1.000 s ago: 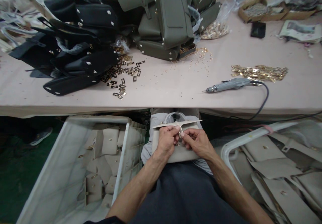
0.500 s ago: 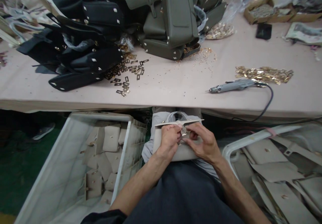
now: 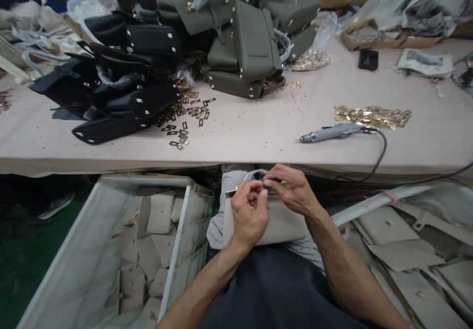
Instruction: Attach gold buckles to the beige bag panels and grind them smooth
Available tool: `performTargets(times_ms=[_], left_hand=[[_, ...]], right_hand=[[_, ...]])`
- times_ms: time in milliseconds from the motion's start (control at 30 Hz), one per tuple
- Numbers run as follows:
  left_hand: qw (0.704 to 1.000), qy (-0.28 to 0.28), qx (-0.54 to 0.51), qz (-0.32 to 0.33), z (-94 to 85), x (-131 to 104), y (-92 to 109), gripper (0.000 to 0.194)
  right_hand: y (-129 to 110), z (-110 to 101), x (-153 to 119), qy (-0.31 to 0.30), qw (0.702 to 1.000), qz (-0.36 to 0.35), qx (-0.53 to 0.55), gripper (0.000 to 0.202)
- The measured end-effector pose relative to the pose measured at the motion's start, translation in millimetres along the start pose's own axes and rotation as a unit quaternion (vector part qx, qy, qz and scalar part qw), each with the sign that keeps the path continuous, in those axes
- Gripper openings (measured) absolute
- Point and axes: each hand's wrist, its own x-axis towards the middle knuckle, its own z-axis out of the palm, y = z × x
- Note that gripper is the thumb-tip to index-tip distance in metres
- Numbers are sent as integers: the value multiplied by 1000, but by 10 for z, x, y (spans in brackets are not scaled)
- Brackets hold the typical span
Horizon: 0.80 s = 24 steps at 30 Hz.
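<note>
A light grey-beige handbag point(image 3: 284, 223) rests on my lap, its handle loop point(image 3: 254, 174) wrapped in clear plastic at the far side. My left hand point(image 3: 251, 213) is curled at the bag's flap, with thumb and fingers closed around its middle. From the right, my right hand point(image 3: 293, 188) comes in over the same spot, thumb and forefinger pinched beside the left fingertips. What lies between the right fingertips is too small and covered to make out. The flap's edge shows left of my hands.
An electric screwdriver point(image 3: 328, 132) with a cable lies near gold metal fittings point(image 3: 373, 116) on the table point(image 3: 236, 137). Black bags point(image 3: 129, 97) and olive bags point(image 3: 254, 43) are piled behind. Beige bags fill a left bin point(image 3: 185, 211) and a right bin point(image 3: 365, 206).
My right hand has moved up and left onto the flap, closing to a pinch. My left hand has turned, hiding the metal clasp seen before. The view has tilted up slightly.
</note>
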Motion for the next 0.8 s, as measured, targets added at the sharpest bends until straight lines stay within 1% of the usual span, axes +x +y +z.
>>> performTargets(times_ms=[67,100,167,233,300,367,433,500,600,733,800], left_hand=[[1000,-19,-6,14,-18,25,-15,38],[999,-30,-2,16,-26,52,-29,38],[999,-36,21,29,-39,108,-64,30],[998,-26,32,37,-39,150,-102,21],[999,-29,10,11,-23,183,-145,20],[997,-63,-21,-35,2,221,-198,26],[992,-100,-38,-66,26,271,-258,34],[990,-112,-39,-73,41,324,-314,37],[991,-110,-26,-70,54,376,-378,38],[989,-127,-18,-78,82,366,-427,39],[989,-127,-9,-78,99,349,-438,38]], right_hand=[[36,-17,54,-2,1000,18,18,17],[60,-22,71,-7,999,29,27,17],[111,-25,85,-22,997,53,47,17],[155,-21,79,-39,994,78,72,20],[189,-9,62,-38,989,102,96,23],[220,14,43,-29,985,124,115,24],[251,43,24,-23,981,143,128,26],[283,71,5,-22,978,154,141,26],[326,104,-23,-8,976,162,143,26],[378,135,-58,29,976,177,124,20],[403,155,-71,39,974,187,122,16]])
